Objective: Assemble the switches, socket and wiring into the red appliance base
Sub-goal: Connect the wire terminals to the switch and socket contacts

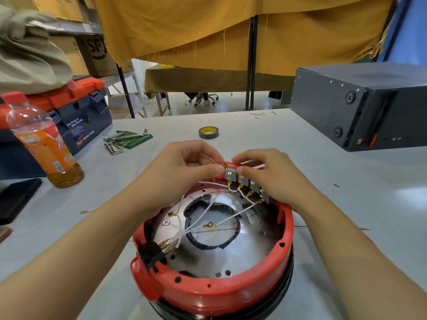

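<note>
The round red appliance base (221,294) lies open-side up in front of me on the table, showing its metal plate inside. A row of grey switches (245,181) sits in the far rim, with white wires (233,218) on brass terminals running across the plate. A black socket (152,256) is set in the near-left rim. My left hand (184,167) pinches a brass terminal at the leftmost switch. My right hand (270,176) holds the switch row, fingers curled over its top.
An orange drink bottle (44,144) and a blue-red toolbox (76,112) stand at left. Hex keys (122,139) and a roll of tape (208,132) lie beyond my hands. A dark box (360,105) occupies the right. A loose wire piece (89,211) lies at left.
</note>
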Demonstrator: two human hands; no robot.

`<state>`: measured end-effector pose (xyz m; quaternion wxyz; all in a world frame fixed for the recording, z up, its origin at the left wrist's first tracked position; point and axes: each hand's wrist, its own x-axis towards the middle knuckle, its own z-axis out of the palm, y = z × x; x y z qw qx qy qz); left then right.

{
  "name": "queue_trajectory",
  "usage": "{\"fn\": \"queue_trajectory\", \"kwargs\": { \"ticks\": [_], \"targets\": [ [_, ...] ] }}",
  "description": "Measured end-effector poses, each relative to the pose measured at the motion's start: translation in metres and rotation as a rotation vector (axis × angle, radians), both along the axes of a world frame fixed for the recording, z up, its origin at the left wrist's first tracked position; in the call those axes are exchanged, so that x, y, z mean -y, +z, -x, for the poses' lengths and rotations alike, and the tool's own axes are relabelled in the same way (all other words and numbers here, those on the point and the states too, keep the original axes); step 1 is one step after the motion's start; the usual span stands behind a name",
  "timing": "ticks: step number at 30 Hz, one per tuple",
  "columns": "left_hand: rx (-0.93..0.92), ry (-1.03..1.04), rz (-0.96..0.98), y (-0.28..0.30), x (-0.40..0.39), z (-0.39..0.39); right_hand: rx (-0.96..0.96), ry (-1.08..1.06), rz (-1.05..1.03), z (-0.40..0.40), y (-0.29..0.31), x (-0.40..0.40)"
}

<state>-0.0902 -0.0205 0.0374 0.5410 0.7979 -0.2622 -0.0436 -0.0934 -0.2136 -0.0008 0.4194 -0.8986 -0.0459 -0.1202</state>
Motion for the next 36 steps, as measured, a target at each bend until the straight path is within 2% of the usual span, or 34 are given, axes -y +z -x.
{"fn": "queue_trajectory", "kwargs": {
  "ticks": [9, 16, 22, 27, 29, 32, 36],
  "targets": [
    [0.115, 0.025, -0.233, -0.008, 0.007, -0.008, -0.042, 0.001, 0.095, 0.000, -0.001, 0.000],
    [0.154, 0.012, -0.264, 0.002, 0.013, -0.006, 0.030, -0.119, 0.089, 0.002, -0.003, -0.002],
    [0.213, -0.011, -0.393, 0.009, 0.017, -0.010, 0.030, -0.151, 0.092, 0.004, -0.004, -0.005],
    [0.148, -0.020, -0.479, 0.008, 0.017, -0.021, 0.052, -0.124, 0.135, 0.004, -0.003, -0.006],
    [0.089, -0.025, -0.483, 0.007, 0.017, -0.024, 0.081, -0.088, 0.057, 0.004, 0.000, -0.004],
    [0.045, -0.026, -0.501, 0.007, 0.017, -0.026, 0.052, 0.002, -0.174, 0.007, 0.007, -0.001],
    [0.021, -0.059, -0.529, 0.005, 0.019, -0.024, -0.016, 0.086, -0.143, 0.010, 0.007, -0.005]
  ]
}}
